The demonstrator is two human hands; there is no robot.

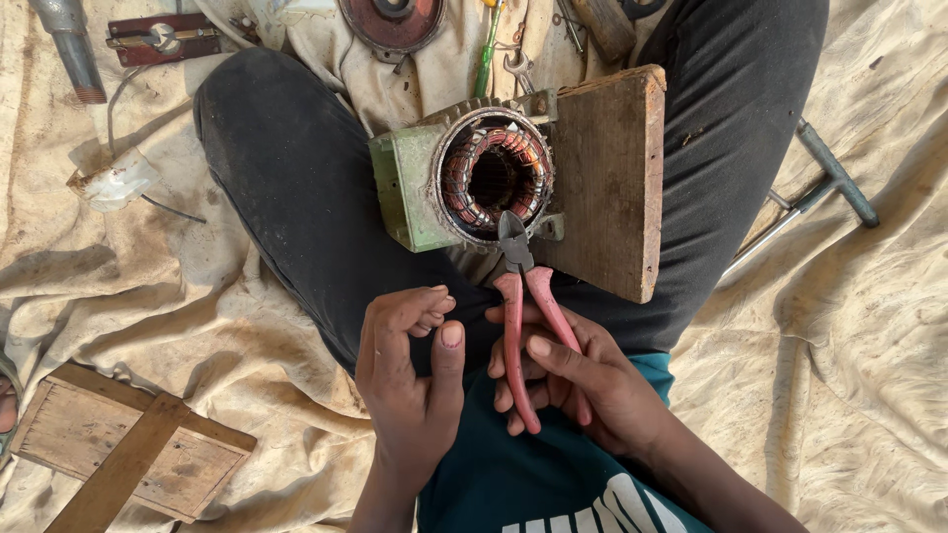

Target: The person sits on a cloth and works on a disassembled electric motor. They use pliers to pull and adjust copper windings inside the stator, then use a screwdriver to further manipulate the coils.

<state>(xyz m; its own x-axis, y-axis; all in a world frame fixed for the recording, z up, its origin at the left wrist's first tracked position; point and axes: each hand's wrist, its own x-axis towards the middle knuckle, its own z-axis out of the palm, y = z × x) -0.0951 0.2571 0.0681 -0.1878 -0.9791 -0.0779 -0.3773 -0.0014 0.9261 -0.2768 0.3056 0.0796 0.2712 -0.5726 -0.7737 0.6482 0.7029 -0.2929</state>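
Nearest, at lower centre of the frame: right hand [583,380] wrapping closed around the pink handles of the side cutters [520,296], thumb lying along the right handle, cutter nose pointing up toward the lower rim of the motor stator [489,178]. Left hand [410,370] just beside, curling into a loose fist, thumb up, fingertips folding inward; whether pinching a strand of wire, cannot tell.

Risk, judging from this: cutter jaws sitting right at the copper windings [494,170], so slipping or biting too deep and nicking neighbouring coils or their insulation. Stator resting only in the lap between the dark trouser legs [296,188] and leaning against the wooden board [612,178], not clamped, so rolling or tipping under a hard pull. Left fingers staying close to the cutter handles, so getting pinched on a sudden squeeze. Cut ends of wire springing back toward the hands.

Further out: wooden frame [128,449] lying at lower left on the cloth sheet [869,345] covering the floor. Crumpled white scrap [114,183] with a thin wire at left. Metal T-shaped tool [825,183] lying at right on the cloth. Along the top edge: grey pipe [69,44], reddish flat tool [163,38], round end cover [393,22], green-handled screwdriver [486,54], small spanner [517,69]. Nothing standing between hands and stator; board crowding the right side of the housing.
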